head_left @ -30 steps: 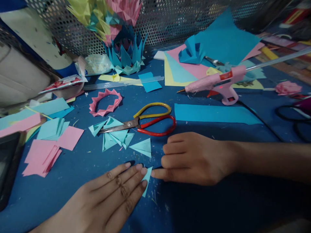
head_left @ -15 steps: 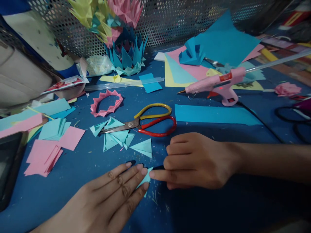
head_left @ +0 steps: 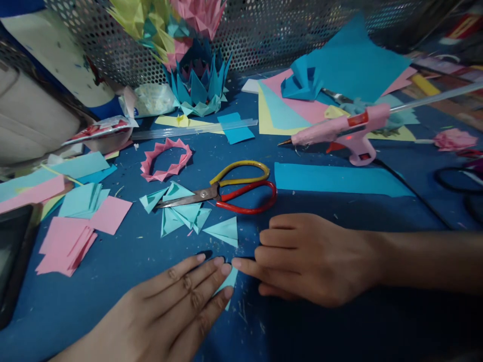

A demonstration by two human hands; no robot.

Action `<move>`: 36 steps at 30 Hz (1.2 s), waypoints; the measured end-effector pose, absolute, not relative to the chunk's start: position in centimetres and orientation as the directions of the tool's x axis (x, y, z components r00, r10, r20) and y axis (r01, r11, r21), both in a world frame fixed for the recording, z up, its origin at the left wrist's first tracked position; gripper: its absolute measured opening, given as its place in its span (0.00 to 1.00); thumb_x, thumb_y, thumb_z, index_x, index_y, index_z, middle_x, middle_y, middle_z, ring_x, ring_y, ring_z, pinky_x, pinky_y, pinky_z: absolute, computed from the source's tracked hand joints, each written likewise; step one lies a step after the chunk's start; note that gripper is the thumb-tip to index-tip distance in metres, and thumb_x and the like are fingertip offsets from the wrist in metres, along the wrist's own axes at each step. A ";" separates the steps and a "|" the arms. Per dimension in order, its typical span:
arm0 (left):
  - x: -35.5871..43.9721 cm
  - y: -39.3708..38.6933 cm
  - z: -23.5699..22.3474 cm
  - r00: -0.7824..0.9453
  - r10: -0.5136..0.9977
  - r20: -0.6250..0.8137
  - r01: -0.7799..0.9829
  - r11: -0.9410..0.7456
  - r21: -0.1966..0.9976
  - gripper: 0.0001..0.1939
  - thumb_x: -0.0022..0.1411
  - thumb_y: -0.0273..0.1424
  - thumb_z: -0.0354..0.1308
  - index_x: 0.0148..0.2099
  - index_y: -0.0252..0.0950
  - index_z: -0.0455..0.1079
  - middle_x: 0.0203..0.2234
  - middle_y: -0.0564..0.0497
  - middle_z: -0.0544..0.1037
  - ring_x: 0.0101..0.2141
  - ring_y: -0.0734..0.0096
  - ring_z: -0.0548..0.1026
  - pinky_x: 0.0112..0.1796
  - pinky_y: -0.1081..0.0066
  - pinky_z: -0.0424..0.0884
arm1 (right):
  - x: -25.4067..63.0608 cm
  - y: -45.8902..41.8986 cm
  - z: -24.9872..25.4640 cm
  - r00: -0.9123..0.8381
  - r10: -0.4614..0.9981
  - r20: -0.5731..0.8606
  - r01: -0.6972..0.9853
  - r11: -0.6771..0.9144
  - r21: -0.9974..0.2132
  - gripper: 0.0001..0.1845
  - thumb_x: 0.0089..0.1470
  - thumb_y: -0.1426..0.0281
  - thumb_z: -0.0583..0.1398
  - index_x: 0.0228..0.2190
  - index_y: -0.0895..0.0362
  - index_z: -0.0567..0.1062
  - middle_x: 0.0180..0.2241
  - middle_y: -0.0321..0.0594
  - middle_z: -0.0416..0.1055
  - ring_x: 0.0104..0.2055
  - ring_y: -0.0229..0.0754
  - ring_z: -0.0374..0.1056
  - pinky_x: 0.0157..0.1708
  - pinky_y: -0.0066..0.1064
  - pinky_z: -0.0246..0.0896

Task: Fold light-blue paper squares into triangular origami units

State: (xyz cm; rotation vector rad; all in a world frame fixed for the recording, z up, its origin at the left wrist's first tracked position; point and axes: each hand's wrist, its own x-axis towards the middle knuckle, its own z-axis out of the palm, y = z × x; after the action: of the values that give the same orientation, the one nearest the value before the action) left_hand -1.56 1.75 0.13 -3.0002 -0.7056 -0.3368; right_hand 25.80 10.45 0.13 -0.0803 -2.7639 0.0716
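Pinning aqua paper [head_left: 231, 278]: left hand [head_left: 162, 306] spread flat; right hand [head_left: 313, 261] curled, forefinger [head_left: 249, 268] pointing to paper.

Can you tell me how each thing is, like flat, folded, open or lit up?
Left hand: flat on paper
Right hand: curled, index finger out
Paper: partly hidden under left hand
Scissors: lying on folded triangles, blades look nearly shut
Glue gun: on its side, red light lit
Pink ring: zigzag, joined round
Blue strip: mostly flat
Pink squares: loosely stacked
Phone: screen dark
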 end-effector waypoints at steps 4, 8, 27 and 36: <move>-1.4 2.4 0.9 0.888 0.410 0.206 0.417 -0.909 0.010 0.20 0.78 0.28 0.40 0.60 0.34 0.71 0.58 0.49 0.73 0.62 0.68 0.66 0.68 0.64 0.43 | 25.7 10.0 0.6 -0.922 0.082 0.378 0.080 0.997 -0.021 0.10 0.65 0.71 0.57 0.33 0.61 0.75 0.28 0.35 0.70 0.30 0.36 0.63 0.27 0.34 0.56; -1.4 2.1 0.5 0.891 0.401 0.213 0.408 -0.913 0.012 0.22 0.77 0.24 0.37 0.60 0.31 0.71 0.59 0.46 0.73 0.62 0.65 0.66 0.68 0.62 0.48 | 26.1 10.2 0.2 -0.893 0.078 0.442 0.098 0.995 0.022 0.09 0.65 0.69 0.57 0.37 0.61 0.76 0.27 0.34 0.70 0.29 0.36 0.64 0.27 0.33 0.57; -1.1 1.0 -1.0 0.802 0.497 0.332 0.479 -0.866 0.141 0.24 0.76 0.22 0.34 0.60 0.29 0.70 0.60 0.43 0.71 0.64 0.62 0.64 0.65 0.60 0.58 | 25.9 10.7 -0.1 -0.912 0.032 0.410 0.030 0.999 -0.011 0.12 0.67 0.67 0.55 0.45 0.62 0.73 0.27 0.33 0.69 0.30 0.36 0.64 0.25 0.33 0.54; -1.6 1.0 -0.8 0.848 0.448 0.284 0.453 -0.890 0.052 0.22 0.77 0.26 0.38 0.62 0.29 0.68 0.62 0.45 0.69 0.65 0.62 0.62 0.68 0.61 0.50 | 25.8 10.8 -0.3 -0.915 0.044 0.402 0.025 0.998 -0.053 0.13 0.66 0.68 0.56 0.47 0.64 0.72 0.29 0.34 0.71 0.32 0.37 0.65 0.26 0.33 0.57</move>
State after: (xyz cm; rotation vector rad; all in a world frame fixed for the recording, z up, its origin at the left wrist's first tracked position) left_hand -1.55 1.01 -0.78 -3.0037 -0.7322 -0.4558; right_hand 25.84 10.80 -0.31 -0.0488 -2.7254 0.0656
